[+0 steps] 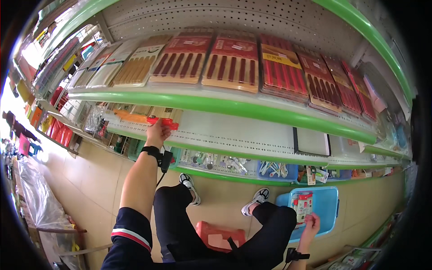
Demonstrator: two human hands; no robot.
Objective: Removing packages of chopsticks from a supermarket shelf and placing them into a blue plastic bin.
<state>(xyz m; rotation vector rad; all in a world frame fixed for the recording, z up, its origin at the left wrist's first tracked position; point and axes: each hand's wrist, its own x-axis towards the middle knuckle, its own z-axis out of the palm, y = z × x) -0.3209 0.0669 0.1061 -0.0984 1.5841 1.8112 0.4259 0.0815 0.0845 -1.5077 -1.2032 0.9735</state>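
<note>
My left hand (158,130) reaches to the left part of the middle shelf (233,130). Its fingers grip the red end of a red-and-orange plastic packet (135,116), which extends leftwards over pale wooden packs (165,112). Lower right, my right hand (311,225) is over the near part of a light blue plastic bin (329,211), with its fingers curled. Close to those fingertips, several white-and-red packaged items (302,206) are stacked inside the bin. Whether the right hand touches them or holds anything cannot be told.
Boxed chopsticks (230,64) line the upper shelf, behind its green front edge (216,106). A black-edged tray (312,141) sits on the middle shelf. Below are a blue basket (277,170) and small packaged goods (216,160). A red plastic stool (221,234) is between my legs.
</note>
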